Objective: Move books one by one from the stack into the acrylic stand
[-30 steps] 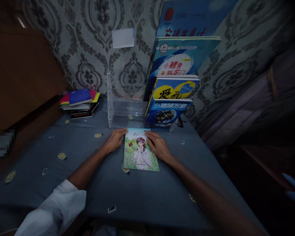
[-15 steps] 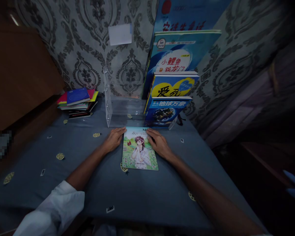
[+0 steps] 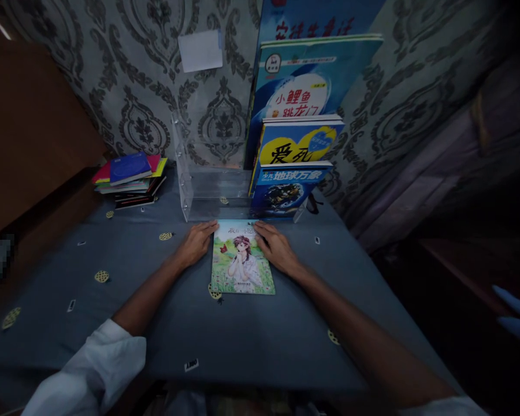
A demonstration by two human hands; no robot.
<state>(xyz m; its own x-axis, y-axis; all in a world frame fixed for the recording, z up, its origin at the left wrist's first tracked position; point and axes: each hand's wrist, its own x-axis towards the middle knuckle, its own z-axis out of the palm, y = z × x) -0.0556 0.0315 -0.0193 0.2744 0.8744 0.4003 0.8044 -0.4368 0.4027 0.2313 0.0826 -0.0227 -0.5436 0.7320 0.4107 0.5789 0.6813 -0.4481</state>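
A thin picture book (image 3: 242, 271) lies flat on the cloth-covered table, its cover showing a drawn figure in a green meadow. My left hand (image 3: 196, 242) rests beside its upper left corner, fingertips touching the edge, fingers stretched out. On the other side, my right hand (image 3: 275, 247) lies with its fingers extended over the upper right part of the cover. Directly behind the book stands a clear acrylic book rack (image 3: 216, 209). Its right half holds several upright books, including a blue one with a globe (image 3: 281, 193) in front.
Several books lie in an untidy pile (image 3: 130, 173) at the back left, a blue one on top. A white card (image 3: 200, 51) is on the patterned wall behind the rack. A brown wooden panel (image 3: 34, 115) borders the left, and a pale curtain (image 3: 433, 173) hangs at the right.
The whole view has shifted slightly, so everything appears a little further left and higher. Both hands stay at the book's upper corners, and the book lies as before.
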